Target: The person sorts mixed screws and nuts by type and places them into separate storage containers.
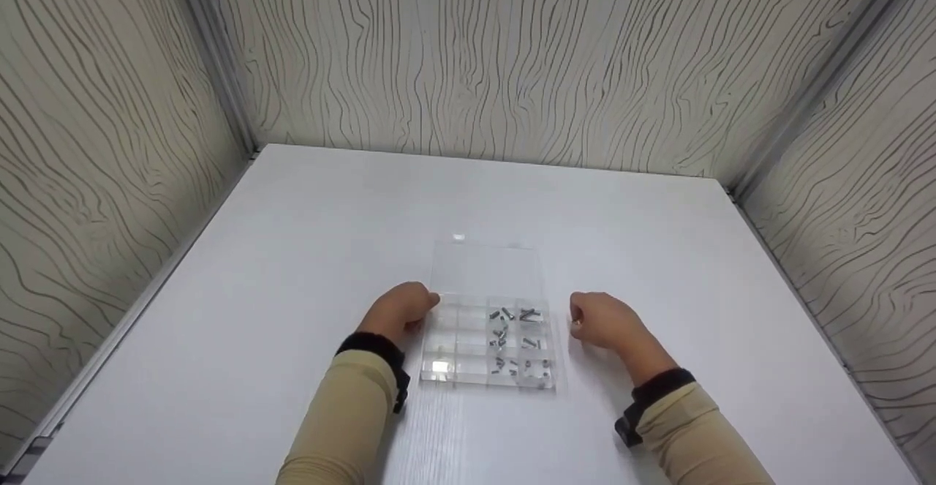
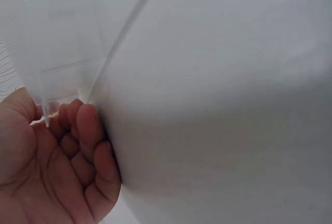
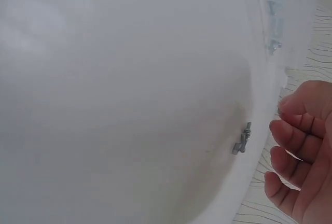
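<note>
A clear plastic compartment box [image 1: 474, 381] lies on the table, its transparent lid [image 1: 486, 269] folded back toward the far side. My left hand [image 1: 401, 308] grips the box's left edge near the hinge; in the left wrist view the thumb and curled fingers [image 2: 89, 125] close about that edge. Small screws [image 1: 500, 337] sit in several compartments on the right side. Just right of the box, my right hand [image 1: 605, 320] pinches a small metal fastener [image 3: 280, 111] between thumb and index finger, mostly covered by them. Loose screws [image 3: 242, 140] appear near those fingertips in the right wrist view.
The white table [image 1: 219, 309] extends around the box on all sides. Wood-grain patterned panels [image 1: 468, 61] rise behind it and at both sides, with grey metal posts [image 1: 216, 53] at the corners.
</note>
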Action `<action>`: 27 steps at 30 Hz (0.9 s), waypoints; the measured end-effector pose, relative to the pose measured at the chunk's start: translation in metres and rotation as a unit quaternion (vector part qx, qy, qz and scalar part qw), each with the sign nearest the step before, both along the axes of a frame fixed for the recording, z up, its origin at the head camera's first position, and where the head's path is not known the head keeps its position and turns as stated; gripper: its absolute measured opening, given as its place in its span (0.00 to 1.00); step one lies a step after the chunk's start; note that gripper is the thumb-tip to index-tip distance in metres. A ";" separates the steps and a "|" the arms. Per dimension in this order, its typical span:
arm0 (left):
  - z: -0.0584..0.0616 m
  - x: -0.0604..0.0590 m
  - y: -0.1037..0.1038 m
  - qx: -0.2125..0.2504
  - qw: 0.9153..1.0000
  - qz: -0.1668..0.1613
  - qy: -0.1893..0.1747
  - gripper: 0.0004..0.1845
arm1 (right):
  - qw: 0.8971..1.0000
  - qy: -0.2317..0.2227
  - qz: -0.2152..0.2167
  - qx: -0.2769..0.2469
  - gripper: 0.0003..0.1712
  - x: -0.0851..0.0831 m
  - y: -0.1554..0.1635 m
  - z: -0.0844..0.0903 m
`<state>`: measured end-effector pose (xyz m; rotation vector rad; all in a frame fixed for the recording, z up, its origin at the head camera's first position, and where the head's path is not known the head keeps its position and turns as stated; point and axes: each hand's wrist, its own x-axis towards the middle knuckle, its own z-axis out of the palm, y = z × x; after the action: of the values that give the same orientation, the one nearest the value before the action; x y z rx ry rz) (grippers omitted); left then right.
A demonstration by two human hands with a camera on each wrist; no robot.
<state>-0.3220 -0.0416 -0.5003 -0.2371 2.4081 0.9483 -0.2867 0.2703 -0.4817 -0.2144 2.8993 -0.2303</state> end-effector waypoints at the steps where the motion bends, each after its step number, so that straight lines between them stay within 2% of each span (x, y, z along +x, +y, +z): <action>1: 0.000 0.000 0.000 0.000 1.000 -0.001 0.000 0.29 | 1.000 0.002 0.005 -0.003 0.07 0.001 -0.002 0.002; 5: -0.001 -0.001 0.000 -0.001 1.000 -0.009 0.003 0.29 | 1.000 0.007 0.020 -0.016 0.07 0.009 -0.011 0.009; 9: -0.001 -0.001 0.000 -0.013 0.999 -0.030 0.011 0.29 | 0.999 0.018 0.040 -0.029 0.08 0.015 -0.022 0.017; 14: 0.000 0.000 0.000 -0.013 1.000 -0.025 0.005 0.29 | 0.995 0.031 0.081 -0.039 0.08 0.021 -0.029 0.020; 18: 0.000 0.001 0.000 -0.008 1.000 -0.018 0.007 0.29 | 0.986 0.031 0.152 -0.066 0.07 0.023 -0.028 0.017; 21: 0.000 0.001 -0.001 -0.004 1.000 -0.015 0.008 0.29 | 0.976 0.013 0.197 -0.090 0.07 0.024 -0.028 0.014; 27: 0.000 0.000 -0.001 0.000 1.000 -0.029 0.012 0.30 | 0.967 -0.003 0.229 -0.108 0.04 0.024 -0.027 0.015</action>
<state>-0.3224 -0.0425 -0.5006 -0.1556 2.4245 0.9293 -0.2623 0.2435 -0.4667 -0.9014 2.7158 -0.4573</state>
